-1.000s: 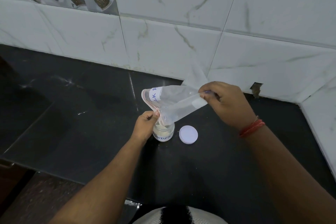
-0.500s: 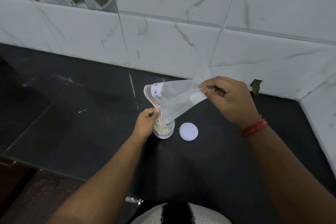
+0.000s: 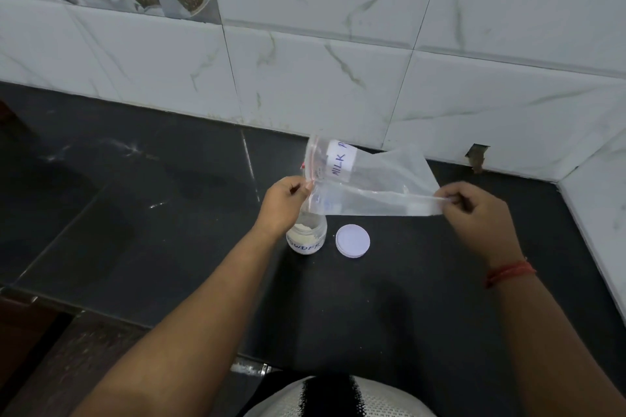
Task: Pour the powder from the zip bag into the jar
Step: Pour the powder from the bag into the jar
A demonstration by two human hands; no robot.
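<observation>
The zip bag (image 3: 369, 184) is being pinched at opposite ends by the left hand (image 3: 283, 205) and right hand (image 3: 477, 213). It is being held above the jar (image 3: 306, 235), beside the lid (image 3: 352, 241).

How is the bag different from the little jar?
The zip bag is held up in the air by both hands; the jar stands on the black counter. The zip bag looks empty and floppy; the jar holds pale powder. Both are see-through and carry a white handwritten label.
</observation>
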